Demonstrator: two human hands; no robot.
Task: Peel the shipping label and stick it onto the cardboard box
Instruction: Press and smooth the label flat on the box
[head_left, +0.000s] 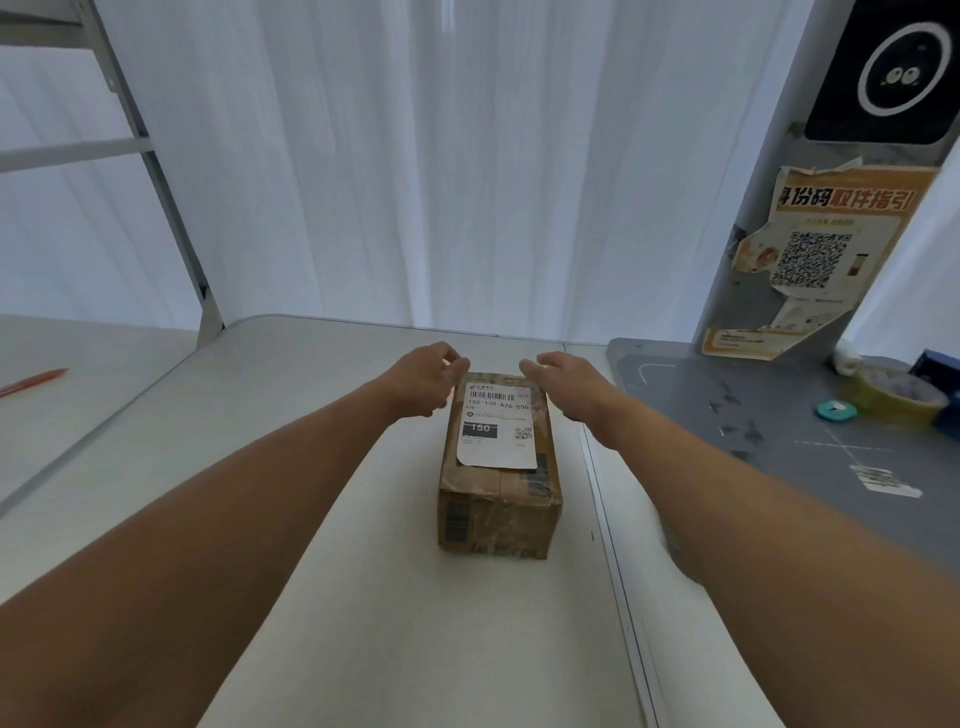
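One cardboard box (498, 488) is sitting on the white table (363, 597), carrying one shipping label (496, 423). Two bare hands are showing, the left hand (423, 379) and the right hand (569, 382). One tape roll (901, 397), one teal gadget (836, 410) and one orange poster (815, 260) are showing too.

Shipping label (496, 423) flat atop cardboard box (498, 512), left hand (423, 379) and right hand (569, 382) at its far end.

Parcel pickup/packing station. Evidence: orange poster (810, 260) w/ QR code on a grey post; tape roll (896, 397) on grey mat (753, 415); labelled box (498, 467) on white worktop (363, 571); metal rack (130, 145) at left; white curtain (415, 156) behind.
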